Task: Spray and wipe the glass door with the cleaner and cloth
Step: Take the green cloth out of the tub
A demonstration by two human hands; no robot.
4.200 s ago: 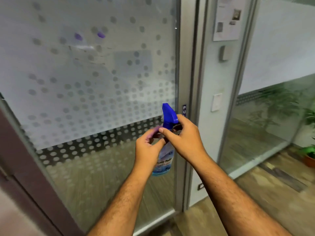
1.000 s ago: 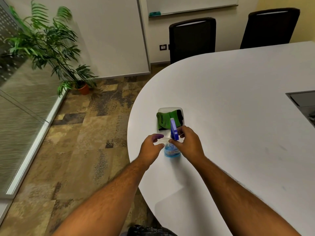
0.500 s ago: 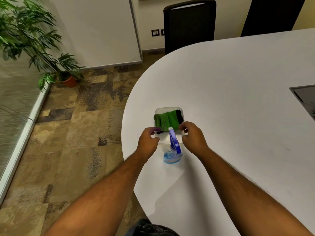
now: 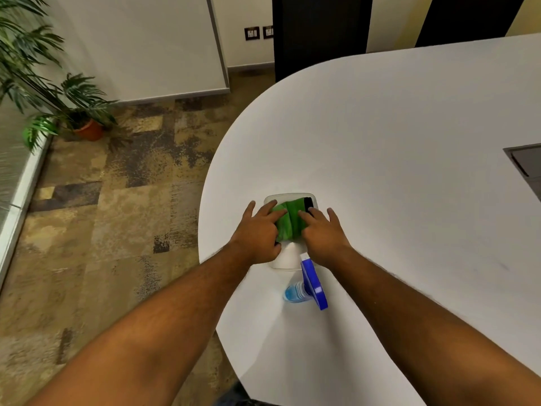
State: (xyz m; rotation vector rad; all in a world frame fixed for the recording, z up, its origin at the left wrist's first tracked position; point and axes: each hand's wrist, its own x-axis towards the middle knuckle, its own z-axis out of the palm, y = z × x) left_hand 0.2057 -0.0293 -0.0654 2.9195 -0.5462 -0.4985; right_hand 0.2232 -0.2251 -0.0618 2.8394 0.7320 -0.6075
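Note:
A green cloth (image 4: 289, 221) lies bunched in a shallow clear tray (image 4: 288, 196) near the edge of a white table (image 4: 380, 136). My left hand (image 4: 257, 232) presses the cloth from the left and my right hand (image 4: 322, 235) from the right, with fingers spread over its top and both thumbs hidden. The spray bottle (image 4: 311, 284), with blue liquid and a blue trigger head, stands free on the table just in front of the tray, under my right wrist. The glass door is out of view.
A glass partition (image 4: 11, 159) with a white base rail runs along the far left. A potted palm (image 4: 58, 98) stands by it on the patterned floor. Two dark chairs (image 4: 319, 30) sit behind the table. A grey hatch (image 4: 527, 162) is set in the tabletop at right.
I turned from the glass door to the table and stood the spray bottle on it. Both hands left the bottle and moved forward onto the green cloth in the tray.

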